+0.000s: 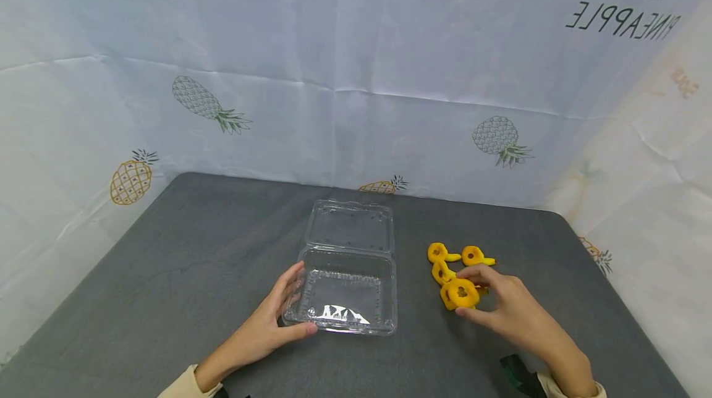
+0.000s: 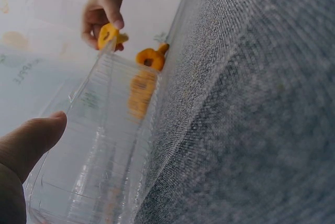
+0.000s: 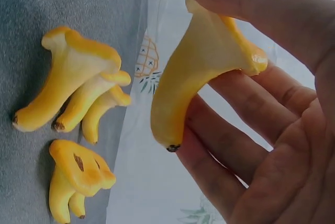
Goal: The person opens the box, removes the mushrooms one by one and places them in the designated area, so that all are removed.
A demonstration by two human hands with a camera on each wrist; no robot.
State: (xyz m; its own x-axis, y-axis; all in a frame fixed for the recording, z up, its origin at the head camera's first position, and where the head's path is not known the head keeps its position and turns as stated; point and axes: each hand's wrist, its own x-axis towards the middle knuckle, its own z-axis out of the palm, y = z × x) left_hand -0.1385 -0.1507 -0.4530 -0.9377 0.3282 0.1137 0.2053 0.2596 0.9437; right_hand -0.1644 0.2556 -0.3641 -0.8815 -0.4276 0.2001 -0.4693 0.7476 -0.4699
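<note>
A clear plastic clamshell container [image 1: 347, 328] lies open on the grey table, its lid [image 1: 350, 227] folded back flat. My left hand [image 1: 300, 302] grips the container's near left corner, thumb [image 2: 31, 140] on the front rim and fingers along the left wall [image 2: 104, 140]. My right hand [image 1: 473, 293] pinches a yellow mushroom-shaped piece [image 1: 456, 295] just above the table, right of the container. In the right wrist view that piece [image 3: 204, 72] hangs stem down between my fingers [image 3: 272, 14]. Three more yellow pieces [image 1: 437, 253] [image 1: 473, 256] [image 1: 442, 273] lie beside it.
The grey table [image 1: 167, 274] has bare room on the left and in front. A pale backdrop printed with pineapples [image 1: 356, 76] closes off the back and both sides. A dark green strap [image 1: 517, 373] sits at my right wrist.
</note>
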